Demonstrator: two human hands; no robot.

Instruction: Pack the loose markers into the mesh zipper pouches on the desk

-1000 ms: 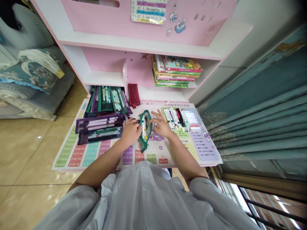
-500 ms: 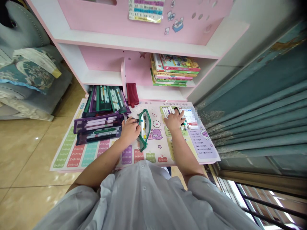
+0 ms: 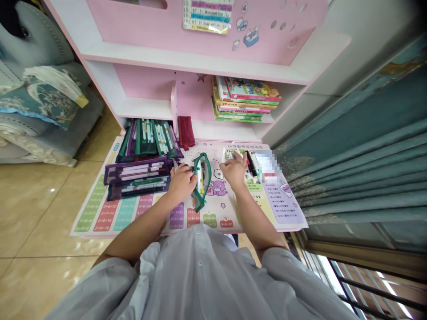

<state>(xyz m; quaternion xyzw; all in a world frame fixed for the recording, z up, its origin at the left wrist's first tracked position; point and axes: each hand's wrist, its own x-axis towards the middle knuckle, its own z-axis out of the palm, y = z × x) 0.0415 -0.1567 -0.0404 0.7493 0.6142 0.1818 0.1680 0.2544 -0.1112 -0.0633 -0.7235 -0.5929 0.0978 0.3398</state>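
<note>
My left hand [image 3: 182,183] has its fingers curled on the left side of a green mesh pencil pouch [image 3: 207,171]. The pouch gapes at its zip, and a few white and yellow markers [image 3: 199,178] show inside. Over a loose group of pens on the right of the desk is my right hand [image 3: 234,172], its thumb and fingers apart and reaching down at the pens. Its fingers partly cover the white pens [image 3: 231,154]. A black marker [image 3: 251,163] lies just right of that hand, beside a phone [image 3: 267,166] with a lit, blurred screen.
Purple [image 3: 115,173] and dark blue [image 3: 115,191] mesh pouches with pens lie left of my left hand. More filled green pouches [image 3: 145,149] are piled behind them. A dark red pouch [image 3: 186,132] leans by the shelf divider. Stacked books [image 3: 247,106] sit on the shelf.
My right hand has shifted left across the pens, uncovering the black marker. My left hand and the green pouch stay in place; the view has shifted slightly.
</note>
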